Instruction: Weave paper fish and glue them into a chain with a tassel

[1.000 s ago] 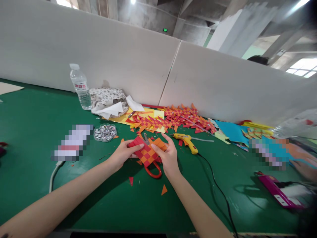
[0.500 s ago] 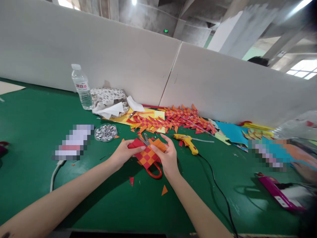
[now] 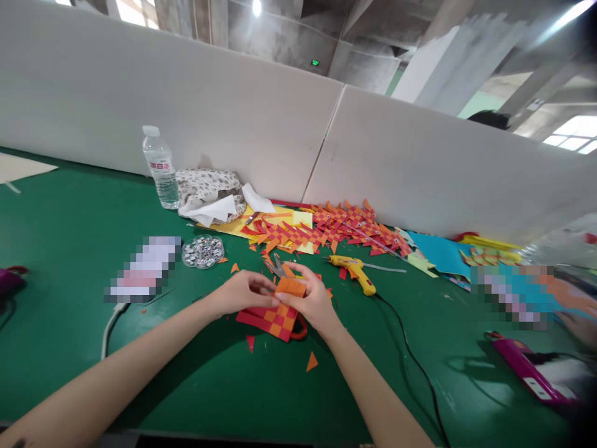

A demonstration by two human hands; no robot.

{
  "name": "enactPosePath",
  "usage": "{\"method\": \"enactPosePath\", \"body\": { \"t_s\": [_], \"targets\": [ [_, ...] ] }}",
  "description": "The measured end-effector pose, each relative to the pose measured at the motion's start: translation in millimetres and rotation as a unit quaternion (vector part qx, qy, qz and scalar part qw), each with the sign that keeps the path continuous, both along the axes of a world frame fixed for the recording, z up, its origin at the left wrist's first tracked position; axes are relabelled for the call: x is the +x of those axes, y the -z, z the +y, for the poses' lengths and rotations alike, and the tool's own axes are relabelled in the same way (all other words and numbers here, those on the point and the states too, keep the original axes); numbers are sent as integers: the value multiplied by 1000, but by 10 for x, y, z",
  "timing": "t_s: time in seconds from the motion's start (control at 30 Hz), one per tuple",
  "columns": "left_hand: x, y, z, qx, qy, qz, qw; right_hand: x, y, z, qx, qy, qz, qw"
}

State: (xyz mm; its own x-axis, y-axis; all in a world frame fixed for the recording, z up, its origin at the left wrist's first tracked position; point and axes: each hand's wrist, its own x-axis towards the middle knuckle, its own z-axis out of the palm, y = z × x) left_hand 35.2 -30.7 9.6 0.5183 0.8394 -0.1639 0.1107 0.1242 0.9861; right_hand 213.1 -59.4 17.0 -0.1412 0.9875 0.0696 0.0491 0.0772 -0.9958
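A red and orange checkered woven paper piece with loose strips is between my hands. My right hand pinches its orange end, thumb on top. My left hand has bent fingers closed at the paper's upper left edge, red strips hanging beneath. Partly covered by the paper and my right hand, scissors lie on the table, their blades pointing away and a red handle loop showing at the near side. Small red and orange paper triangles are scattered around.
A yellow glue gun with a black cord lies to the right. Checkered paper fish are piled behind. At left are a dish of googly eyes, a blurred phone-like object and a water bottle. A purple power strip is far right.
The woven paper has been turned and tilted, its red strips now pointing left and its checkered part lower. My left hand has shifted its hold towards the orange end.
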Motion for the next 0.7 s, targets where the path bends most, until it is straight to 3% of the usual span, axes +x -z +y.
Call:
{"method": "enactPosePath", "body": {
  "t_s": [0.1,0.37,0.6,0.7],
  "targets": [
    [1,29,-20,33,52,28,998,-14,-5,-24,3,-9,-4,1000],
    [-11,17,-26,65,97,60,991,-89,52,-76,42,-9,-10,999],
    [-27,34,62,53,29,38,997,20,18,3,110,46,-82,989],
    [-52,44,98,58,0,37,998,76,-18,15,106,15,-143,984]
  ]
}}
